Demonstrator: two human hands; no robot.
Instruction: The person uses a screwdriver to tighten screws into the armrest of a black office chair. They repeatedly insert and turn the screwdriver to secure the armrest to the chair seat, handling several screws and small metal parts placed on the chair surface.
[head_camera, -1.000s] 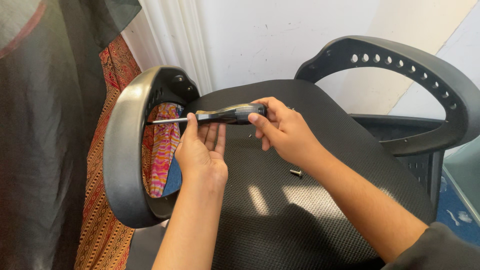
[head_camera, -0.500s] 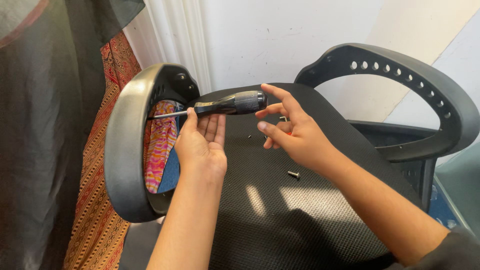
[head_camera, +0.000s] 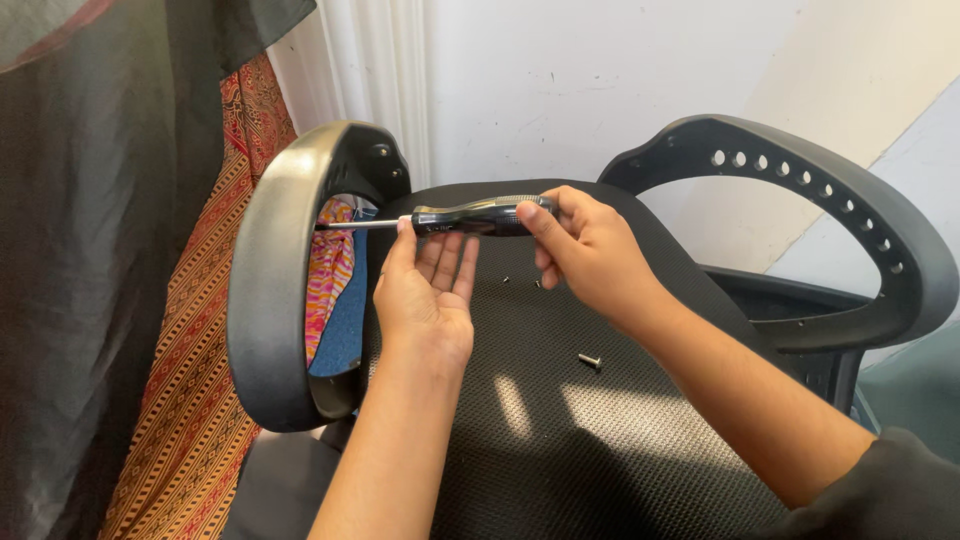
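— Since half a second ago the right hand (head_camera: 585, 250) has closed back over the butt of the screwdriver (head_camera: 480, 215); its fingers were spread off the handle then, and now they wrap the end.

— What does that mean for the work?

— My guess is a re-grip between turns, not a finished one: the shaft runs out to the left of the grip and its tip sits against the inner face of the left armrest (head_camera: 285, 280), by the bracket near its top.

— And the left hand (head_camera: 425, 290)?

— Palm up, fingers straight and loose (a cradle, not a clasp), with the fingertips under the front of the handle just left of the other hand's hold. The forearm comes up from below.

— The right arm?

— It reaches in from the lower right, wrist bent, fingers and thumb holding the handle end.

— Anything beneath the grip?

— The mesh seat (head_camera: 600, 440), with one loose screw (head_camera: 590, 360) lying on it, below and slightly right. Further right stands the right armrest (head_camera: 840, 200), untouched.
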